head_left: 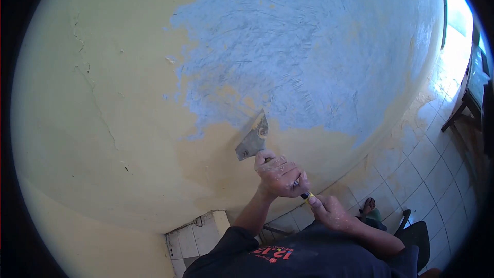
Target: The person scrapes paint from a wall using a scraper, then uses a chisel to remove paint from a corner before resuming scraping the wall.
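Observation:
Both my hands are closed around one long-handled scraper [252, 138]. My left hand [282, 176] grips it just behind the metal blade, with pale dust on its knuckles. Lower down, my right hand [333, 212] wraps the yellow and black end of the handle. The wide blade points up and left, its upper corner at the lower border of a rough blue patch [257, 56] on the wall. Around that patch lies cream-yellow paint [128, 118], and yellow flecks show within the blue.
Cracks [95, 92] run down the wall on the left. A tiled ledge [193, 234] juts out below. White floor tiles [411, 175] with dusty smears lie at right, near a dark chair [414, 239] and a wooden-legged piece of furniture [465, 108]. A foot [369, 205] shows beside my right arm.

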{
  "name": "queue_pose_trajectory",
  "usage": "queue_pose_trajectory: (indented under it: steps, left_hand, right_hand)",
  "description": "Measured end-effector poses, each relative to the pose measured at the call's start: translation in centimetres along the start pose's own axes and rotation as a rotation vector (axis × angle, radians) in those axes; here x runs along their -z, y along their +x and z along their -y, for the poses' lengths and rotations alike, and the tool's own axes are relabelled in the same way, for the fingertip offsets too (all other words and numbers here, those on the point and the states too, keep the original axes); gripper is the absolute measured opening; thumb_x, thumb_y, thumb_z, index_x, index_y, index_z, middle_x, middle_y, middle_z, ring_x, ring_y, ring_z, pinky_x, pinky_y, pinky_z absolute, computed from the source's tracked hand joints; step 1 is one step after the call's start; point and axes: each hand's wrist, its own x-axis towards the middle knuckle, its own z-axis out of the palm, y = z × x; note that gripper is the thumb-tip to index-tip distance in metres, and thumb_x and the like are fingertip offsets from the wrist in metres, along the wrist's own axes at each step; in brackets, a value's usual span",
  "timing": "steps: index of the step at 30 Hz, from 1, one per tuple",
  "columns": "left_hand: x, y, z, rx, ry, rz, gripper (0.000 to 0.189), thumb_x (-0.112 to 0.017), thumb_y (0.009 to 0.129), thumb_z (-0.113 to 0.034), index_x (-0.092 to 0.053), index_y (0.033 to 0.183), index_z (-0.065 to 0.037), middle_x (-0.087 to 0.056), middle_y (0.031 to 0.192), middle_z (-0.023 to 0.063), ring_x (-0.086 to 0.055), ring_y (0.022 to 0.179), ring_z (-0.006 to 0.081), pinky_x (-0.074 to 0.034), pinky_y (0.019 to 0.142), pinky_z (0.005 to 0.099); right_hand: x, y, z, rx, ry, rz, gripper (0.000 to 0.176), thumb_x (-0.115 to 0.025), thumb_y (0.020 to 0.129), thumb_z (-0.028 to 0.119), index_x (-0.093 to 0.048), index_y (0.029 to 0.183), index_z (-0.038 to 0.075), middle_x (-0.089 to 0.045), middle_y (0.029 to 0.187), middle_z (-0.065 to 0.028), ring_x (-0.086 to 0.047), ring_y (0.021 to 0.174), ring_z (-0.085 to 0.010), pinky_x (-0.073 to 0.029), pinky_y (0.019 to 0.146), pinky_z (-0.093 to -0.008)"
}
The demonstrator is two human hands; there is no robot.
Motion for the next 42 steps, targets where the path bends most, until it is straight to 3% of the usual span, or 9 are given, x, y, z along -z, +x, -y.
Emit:
queue_pose_trajectory:
  steps: [8, 14, 16, 19, 20, 22, 26, 32, 42]
  left_hand:
    - [0.6, -0.9, 1.3, 0.026, 0.020, 0.060, 0.024, -0.060, 0.068, -0.022, -0.046, 0.049, -0.021, -0.047, 0.049, -0.0065, -0.044, 0.045, 0.0119, -0.030, 0.064, 0.0353]
    - [4.4, 3.8, 3.6, -0.036, 0.112, -0.081, 0.024, -0.059, 0.068, -0.023, -0.045, 0.049, -0.020, -0.046, 0.050, -0.0058, -0.043, 0.045, 0.0120, -0.030, 0.063, 0.0351]
    - [5.6, 4.5, 3.8, -0.052, 0.138, -0.119, 0.024, -0.059, 0.068, -0.023, -0.044, 0.049, -0.020, -0.045, 0.050, -0.0057, -0.043, 0.045, 0.0121, -0.030, 0.063, 0.0351]
    - [5.9, 4.8, 4.0, -0.090, 0.137, -0.119, 0.026, -0.059, 0.070, -0.023, -0.043, 0.049, -0.021, -0.046, 0.051, -0.0060, -0.045, 0.046, 0.0117, -0.030, 0.063, 0.0351]
    - [5.5, 3.8, 3.6, -0.087, 0.133, -0.111, 0.027, -0.059, 0.071, -0.023, -0.043, 0.049, -0.021, -0.047, 0.052, -0.0060, -0.045, 0.046, 0.0115, -0.030, 0.064, 0.0351]
    - [4.3, 2.5, 2.8, -0.087, 0.121, -0.098, 0.027, -0.059, 0.071, -0.023, -0.043, 0.050, -0.021, -0.047, 0.052, -0.0061, -0.046, 0.047, 0.0113, -0.030, 0.064, 0.0350]
    - [1.1, 0.7, 0.4, 0.000, -0.107, -0.032, 0.026, -0.061, 0.072, -0.022, -0.045, 0.052, -0.021, -0.049, 0.053, -0.0065, -0.047, 0.046, 0.0100, -0.030, 0.063, 0.0335]
    - [1.1, 0.5, 1.1, -0.025, -0.061, 0.061, 0.027, -0.061, 0.072, -0.022, -0.045, 0.051, -0.021, -0.049, 0.053, -0.0067, -0.048, 0.046, 0.0093, -0.029, 0.063, 0.0327]
    - [1.5, 1.6, 1.9, -0.052, -0.051, 0.006, 0.028, -0.061, 0.072, -0.022, -0.043, 0.049, -0.022, -0.046, 0.050, -0.0062, -0.047, 0.045, 0.0099, -0.029, 0.063, 0.0335]
  right_hand:
    - [-1.7, 1.9, -1.5, -0.024, 0.037, 0.036, 0.064, -0.041, 0.104, 0.049, -0.054, 0.072, -0.005, -0.050, 0.053, -0.0087, -0.049, 0.051, -0.0183, -0.045, 0.055, -0.0412]
    - [-0.5, 4.1, 4.8, 0.074, -0.047, 0.087, 0.062, -0.041, 0.104, 0.048, -0.055, 0.077, -0.005, -0.050, 0.055, -0.0102, -0.048, 0.053, -0.0184, -0.044, 0.055, -0.0417]
    - [-0.1, 4.1, 7.0, 0.041, -0.037, 0.124, 0.061, -0.035, 0.105, 0.049, -0.049, 0.070, 0.001, -0.050, 0.059, -0.0032, -0.046, 0.058, -0.0132, -0.043, 0.056, -0.0344]
    - [0.0, 3.7, 8.0, 0.095, -0.082, 0.101, 0.060, -0.036, 0.105, 0.050, -0.050, 0.073, 0.001, -0.049, 0.060, -0.0024, -0.047, 0.059, -0.0133, -0.042, 0.057, -0.0338]
    - [0.1, 3.6, 7.4, 0.103, -0.079, 0.086, 0.060, -0.036, 0.105, 0.050, -0.050, 0.073, 0.001, -0.049, 0.060, -0.0024, -0.047, 0.059, -0.0133, -0.042, 0.057, -0.0338]
    - [-0.1, 2.3, 4.5, 0.146, -0.076, 0.080, 0.055, -0.042, 0.104, 0.045, -0.055, 0.081, -0.003, -0.054, 0.059, -0.0113, -0.049, 0.056, -0.0190, -0.043, 0.057, -0.0411]
    - [0.3, 0.0, 0.7, 0.041, 0.015, 0.072, 0.055, -0.041, 0.104, 0.045, -0.054, 0.080, -0.003, -0.053, 0.060, -0.0094, -0.048, 0.057, -0.0182, -0.042, 0.056, -0.0397]
    - [0.3, 0.6, 0.8, -0.013, 0.054, 0.123, 0.054, -0.040, 0.104, 0.045, -0.051, 0.078, -0.002, -0.050, 0.060, -0.0080, -0.047, 0.058, -0.0160, -0.042, 0.057, -0.0373]
    - [0.1, 1.3, 2.3, -0.031, 0.018, 0.090, 0.058, -0.041, 0.104, 0.045, -0.051, 0.077, -0.004, -0.047, 0.056, -0.0105, -0.044, 0.057, -0.0161, -0.043, 0.056, -0.0405]
